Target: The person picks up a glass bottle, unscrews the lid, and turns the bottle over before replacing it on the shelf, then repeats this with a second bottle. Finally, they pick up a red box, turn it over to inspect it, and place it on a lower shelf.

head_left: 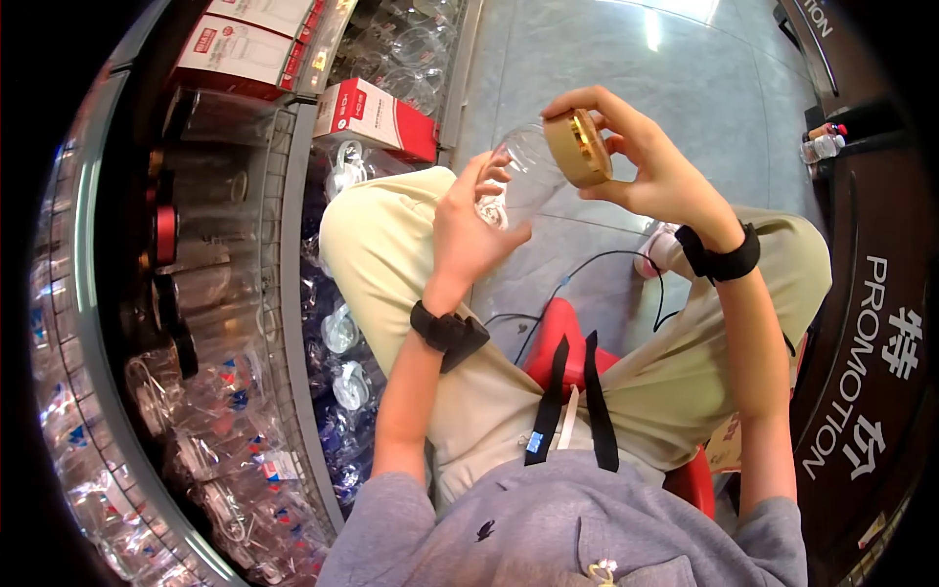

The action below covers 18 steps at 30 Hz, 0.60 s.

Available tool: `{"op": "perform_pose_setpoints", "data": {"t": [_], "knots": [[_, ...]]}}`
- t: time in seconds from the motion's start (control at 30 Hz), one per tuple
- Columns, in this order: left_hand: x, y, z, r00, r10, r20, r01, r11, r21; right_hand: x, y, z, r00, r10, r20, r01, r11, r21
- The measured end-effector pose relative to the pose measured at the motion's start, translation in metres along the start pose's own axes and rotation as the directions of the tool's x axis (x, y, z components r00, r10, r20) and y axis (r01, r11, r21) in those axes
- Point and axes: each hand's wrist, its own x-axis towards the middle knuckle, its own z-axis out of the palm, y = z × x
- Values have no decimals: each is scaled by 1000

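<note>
L hand (474, 233) cups clear jar (533, 174) btwn 2 hands; R hand (641, 161) grips gold lid (577, 147) at jar's mouth. Step seems lid handling; next move prob. calls for steady L support, lid/jar aligned.

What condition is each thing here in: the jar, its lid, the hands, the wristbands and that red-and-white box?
Clear jar: held tilted.
Gold lid: at the jar's mouth; tightness can't be told.
Left hand: cupped loosely by the jar's base.
Right hand: fingers closed around the lid.
Black wristbands: fastened.
Red-and-white box: closed.
</note>
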Motion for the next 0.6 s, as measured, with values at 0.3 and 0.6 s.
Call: {"op": "perform_pose_setpoints", "data": {"t": [0.3,0.6], "knots": [[2,3,-6,995,87,-43,-93,985,-147,4,3,-1,989,123,-86,-20,679,733],[-3,7,-7,999,52,-14,-54,944,-326,6,13,-2,996,-37,79,-72,163,984]]}}
